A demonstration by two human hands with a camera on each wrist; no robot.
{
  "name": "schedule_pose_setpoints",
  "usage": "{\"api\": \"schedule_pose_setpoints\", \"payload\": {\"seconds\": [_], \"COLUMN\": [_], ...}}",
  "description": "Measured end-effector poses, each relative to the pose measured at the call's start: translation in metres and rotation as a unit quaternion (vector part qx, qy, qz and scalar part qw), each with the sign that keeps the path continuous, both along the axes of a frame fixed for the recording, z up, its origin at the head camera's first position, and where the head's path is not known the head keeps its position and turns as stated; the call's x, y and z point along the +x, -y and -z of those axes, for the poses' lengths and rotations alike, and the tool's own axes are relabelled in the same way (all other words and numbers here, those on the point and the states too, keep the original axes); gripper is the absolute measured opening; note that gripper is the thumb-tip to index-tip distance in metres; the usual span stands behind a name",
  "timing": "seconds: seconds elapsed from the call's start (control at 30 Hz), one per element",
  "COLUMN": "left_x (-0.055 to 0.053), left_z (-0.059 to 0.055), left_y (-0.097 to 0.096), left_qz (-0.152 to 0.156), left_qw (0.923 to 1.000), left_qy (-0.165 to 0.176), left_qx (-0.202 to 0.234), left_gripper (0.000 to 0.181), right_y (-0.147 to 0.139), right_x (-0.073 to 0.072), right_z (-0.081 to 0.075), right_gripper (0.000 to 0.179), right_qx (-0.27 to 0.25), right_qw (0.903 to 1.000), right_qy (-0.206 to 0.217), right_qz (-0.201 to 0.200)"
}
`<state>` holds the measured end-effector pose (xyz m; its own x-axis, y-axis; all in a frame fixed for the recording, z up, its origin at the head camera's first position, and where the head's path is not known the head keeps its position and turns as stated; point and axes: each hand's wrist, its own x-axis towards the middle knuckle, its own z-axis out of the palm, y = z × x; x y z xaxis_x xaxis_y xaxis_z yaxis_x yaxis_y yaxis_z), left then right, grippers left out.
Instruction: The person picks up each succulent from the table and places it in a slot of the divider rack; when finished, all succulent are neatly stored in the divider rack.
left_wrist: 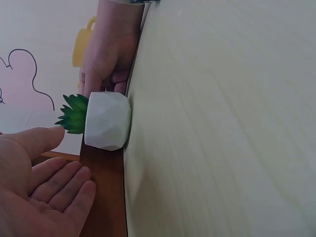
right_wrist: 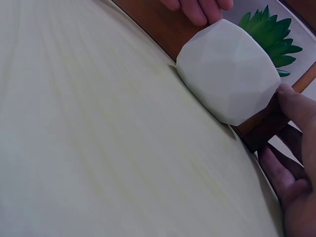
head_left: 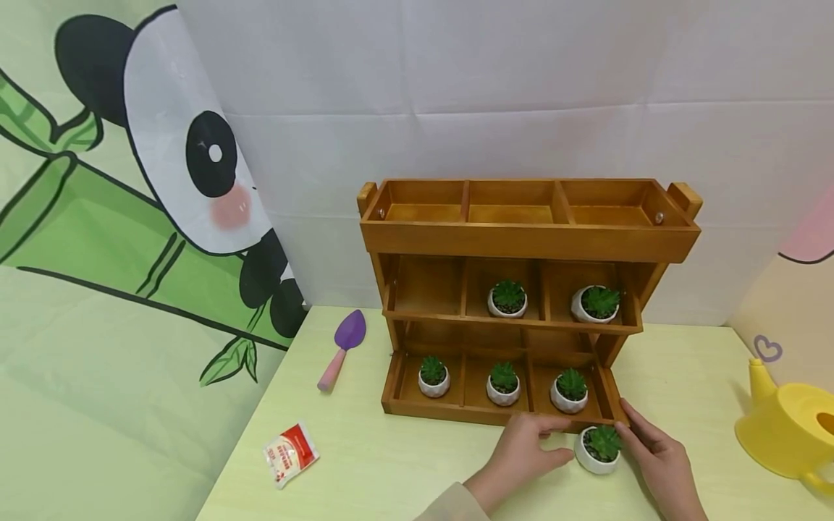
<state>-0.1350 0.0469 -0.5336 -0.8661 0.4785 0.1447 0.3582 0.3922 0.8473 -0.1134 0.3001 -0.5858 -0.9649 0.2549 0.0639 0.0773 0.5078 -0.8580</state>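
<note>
A small white faceted pot with a green succulent [head_left: 598,449] stands on the table at the front right corner of a brown wooden tiered shelf [head_left: 531,242]. My left hand [head_left: 524,452] is just left of this pot, thumb and fingers apart and holding nothing; the left wrist view shows its palm and loosely bent fingers. My right hand [head_left: 661,463] is on the pot's other side. In the right wrist view its thumb [right_wrist: 296,104] is at the pot's edge, seemingly touching it, while the other fingers lie by the shelf's corner.
Several similar potted succulents [head_left: 503,383] stand in the shelf's middle and bottom tiers. A purple trowel with a pink handle [head_left: 343,347] and a red-and-white packet [head_left: 291,454] lie left of the shelf. A yellow watering can [head_left: 785,427] stands at the right.
</note>
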Motion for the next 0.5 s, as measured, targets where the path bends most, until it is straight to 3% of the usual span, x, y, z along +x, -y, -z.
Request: {"api": "schedule_pose_setpoints", "payload": {"seconds": [0.5], "left_x": [0.001], "left_z": [0.003], "left_y": [-0.014], "left_qz": [0.0], "left_qw": [0.9974], "left_qy": [-0.035], "left_qx": [-0.062], "left_gripper": [0.042], "right_y": [0.002], "right_x": [0.001], "right_z": [-0.001], "right_gripper": [0.055], "right_qx": [0.0], "right_qw": [0.9997], "right_qy": [-0.024], "right_qz": [-0.003]}}
